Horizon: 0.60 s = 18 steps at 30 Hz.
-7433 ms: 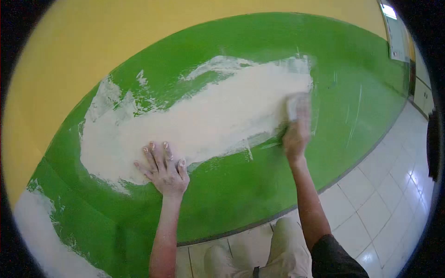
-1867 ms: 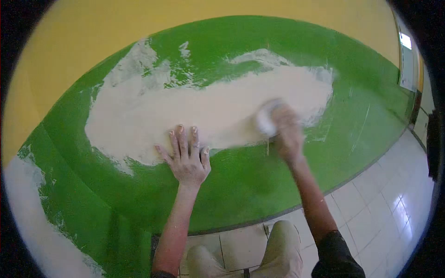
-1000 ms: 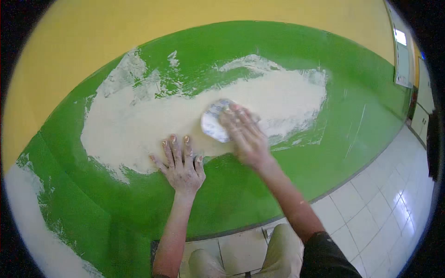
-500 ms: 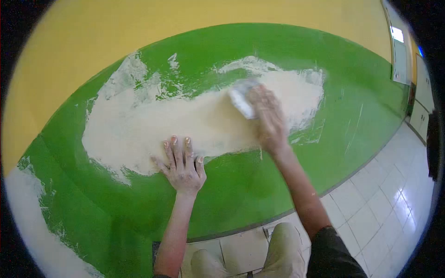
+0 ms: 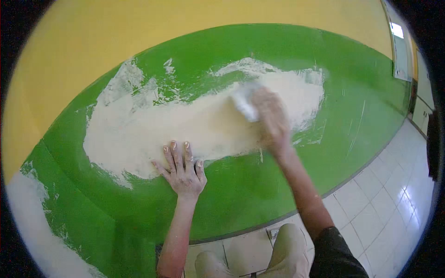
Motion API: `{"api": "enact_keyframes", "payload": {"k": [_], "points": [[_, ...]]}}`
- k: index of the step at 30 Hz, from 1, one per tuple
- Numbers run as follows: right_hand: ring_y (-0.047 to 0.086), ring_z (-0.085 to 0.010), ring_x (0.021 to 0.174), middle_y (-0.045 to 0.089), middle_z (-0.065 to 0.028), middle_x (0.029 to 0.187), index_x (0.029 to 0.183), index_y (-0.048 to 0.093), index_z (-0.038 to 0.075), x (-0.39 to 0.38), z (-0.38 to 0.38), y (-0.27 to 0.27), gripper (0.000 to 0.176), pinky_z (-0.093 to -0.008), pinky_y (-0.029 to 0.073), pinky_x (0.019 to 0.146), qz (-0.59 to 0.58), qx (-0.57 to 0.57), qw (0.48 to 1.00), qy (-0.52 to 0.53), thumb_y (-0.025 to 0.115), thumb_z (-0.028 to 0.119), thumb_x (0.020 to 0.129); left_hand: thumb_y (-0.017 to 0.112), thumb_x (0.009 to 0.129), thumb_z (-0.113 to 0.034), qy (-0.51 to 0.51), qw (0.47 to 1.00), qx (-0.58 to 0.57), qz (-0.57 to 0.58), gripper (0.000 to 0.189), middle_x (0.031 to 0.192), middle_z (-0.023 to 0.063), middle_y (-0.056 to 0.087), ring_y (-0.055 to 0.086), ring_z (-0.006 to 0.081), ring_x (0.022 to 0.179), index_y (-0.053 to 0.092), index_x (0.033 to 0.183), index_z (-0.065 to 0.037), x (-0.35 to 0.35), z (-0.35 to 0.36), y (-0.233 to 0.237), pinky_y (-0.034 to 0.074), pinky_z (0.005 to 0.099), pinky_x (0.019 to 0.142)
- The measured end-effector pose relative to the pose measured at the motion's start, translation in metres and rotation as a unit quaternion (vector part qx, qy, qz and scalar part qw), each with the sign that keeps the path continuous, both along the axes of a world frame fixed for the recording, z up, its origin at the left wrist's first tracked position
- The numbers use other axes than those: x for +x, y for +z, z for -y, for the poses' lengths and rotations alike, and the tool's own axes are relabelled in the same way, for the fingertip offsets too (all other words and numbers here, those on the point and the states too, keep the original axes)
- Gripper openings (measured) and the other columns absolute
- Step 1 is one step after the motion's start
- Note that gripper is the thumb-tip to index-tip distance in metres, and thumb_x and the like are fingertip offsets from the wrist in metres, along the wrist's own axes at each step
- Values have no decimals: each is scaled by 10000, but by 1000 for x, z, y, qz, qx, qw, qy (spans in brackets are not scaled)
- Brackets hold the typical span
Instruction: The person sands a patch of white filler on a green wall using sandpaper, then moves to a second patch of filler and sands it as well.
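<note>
A long patch of cream-white filler (image 5: 185, 121) covers part of the green wall (image 5: 232, 194). My right hand (image 5: 271, 113) is closed round a whitish-grey sanding pad (image 5: 244, 103), pressing it against the right half of the patch; both are smeared by motion, so the pad's exact make is hard to see. Lower left, my left hand (image 5: 184, 173) lies flat with fingers spread, fingertips on the patch's lower edge and palm over green paint. Pale dust coats its fingers, and it holds nothing.
Yellow paint (image 5: 106, 41) borders the green above. Another whitish patch (image 5: 28, 217) is at the lower left. White floor tiles (image 5: 371, 204) meet the wall's base, with my knees (image 5: 287, 245) close below. Cabinets (image 5: 422, 111) stand at the far right.
My right hand and the sanding pad have shifted slightly downward and right on the patch. My left hand stays flat in nearly the same place. The view has tilted a little.
</note>
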State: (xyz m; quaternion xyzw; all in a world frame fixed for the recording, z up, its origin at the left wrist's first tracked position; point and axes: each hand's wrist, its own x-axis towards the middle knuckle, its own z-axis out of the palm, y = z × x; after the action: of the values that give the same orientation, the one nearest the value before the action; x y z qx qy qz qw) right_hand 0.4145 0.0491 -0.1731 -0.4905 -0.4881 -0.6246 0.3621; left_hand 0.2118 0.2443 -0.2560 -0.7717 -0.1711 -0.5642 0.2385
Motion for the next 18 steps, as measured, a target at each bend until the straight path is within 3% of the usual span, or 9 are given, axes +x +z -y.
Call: {"api": "enact_keyframes", "payload": {"k": [1, 3, 6, 8, 9, 10, 12, 15, 18], "points": [[565, -328, 1297, 616, -176, 1354, 1294, 610, -3, 14, 22, -7, 401, -446, 456, 1110, -41, 33, 993, -102, 627, 26, 895, 390, 1021, -422, 0, 1000, 0, 2, 576, 1615, 162, 297, 206, 387, 1514, 404, 1530, -154, 1, 0, 0, 28, 680, 1182], [545, -385, 1304, 594, -206, 1370, 1311, 595, -42, 30, 45, -7, 426, -441, 469, 1092, -158, 124, 976, -81, 621, 60, 899, 380, 1025, -425, 3, 1000, 0, 6, 575, 1614, 160, 300, 205, 388, 1514, 403, 1531, -153, 1, 1, -1, 27, 681, 1181], [502, -397, 1342, 553, -226, 1410, 1363, 558, -41, 12, -5, -3, 469, -449, 430, 1123, -221, 223, 947, -72, 558, 69, 907, 367, 1028, -432, 9, 1000, 1, 3, 580, 1612, 161, 303, 208, 389, 1513, 397, 1533, -150, 1, 0, -2, 22, 680, 1181], [400, -358, 1432, 488, -207, 1483, 1417, 523, -6, -51, -47, 6, 513, -462, 305, 1199, -182, 152, 971, 10, 510, 61, 908, 364, 1028, -435, 9, 1000, -2, 1, 580, 1611, 162, 305, 209, 390, 1512, 402, 1530, -148, 0, 2, -1, 23, 680, 1181], [419, -330, 1426, 504, -197, 1474, 1412, 530, 3, -59, -79, -8, 467, -461, 281, 1212, -139, 99, 985, 20, 469, 88, 957, 362, 1028, -437, 11, 1000, -5, -3, 580, 1609, 164, 307, 210, 392, 1511, 408, 1527, -146, 0, 2, 0, 24, 680, 1181], [419, -330, 1426, 504, -197, 1474, 1412, 530, 3, -55, -75, -9, 467, -461, 281, 1212, -143, 99, 985, 19, 469, 88, 957, 362, 1028, -437, 11, 1000, -5, -7, 580, 1609, 164, 307, 210, 392, 1511, 408, 1527, -146, -1, 1, -1, 24, 680, 1181], [442, -308, 1413, 523, -185, 1461, 1405, 535, 7, -37, -61, -6, 447, -458, 299, 1207, 0, -40, 999, -6, 477, 77, 967, 354, 1031, -433, 11, 1000, -13, -11, 577, 1609, 166, 306, 209, 394, 1511, 408, 1527, -145, -1, 0, -2, 25, 680, 1181], [481, -311, 1380, 550, -171, 1437, 1384, 549, 8, 24, 10, -11, 444, -447, 354, 1181, -31, 0, 998, -51, 568, 39, 942, 352, 1031, -420, -1, 1000, -2, -7, 572, 1611, 164, 304, 206, 393, 1513, 405, 1528, -143, -2, 0, -1, 26, 680, 1181], [475, -361, 1375, 527, -201, 1450, 1400, 510, -47, 53, 59, -20, 476, -463, 353, 1177, -213, 120, 967, -73, 513, 31, 930, 356, 1029, -414, -1, 1000, 10, 8, 574, 1612, 163, 301, 203, 391, 1514, 397, 1533, -142, 1, -1, -2, 26, 680, 1182]]}}
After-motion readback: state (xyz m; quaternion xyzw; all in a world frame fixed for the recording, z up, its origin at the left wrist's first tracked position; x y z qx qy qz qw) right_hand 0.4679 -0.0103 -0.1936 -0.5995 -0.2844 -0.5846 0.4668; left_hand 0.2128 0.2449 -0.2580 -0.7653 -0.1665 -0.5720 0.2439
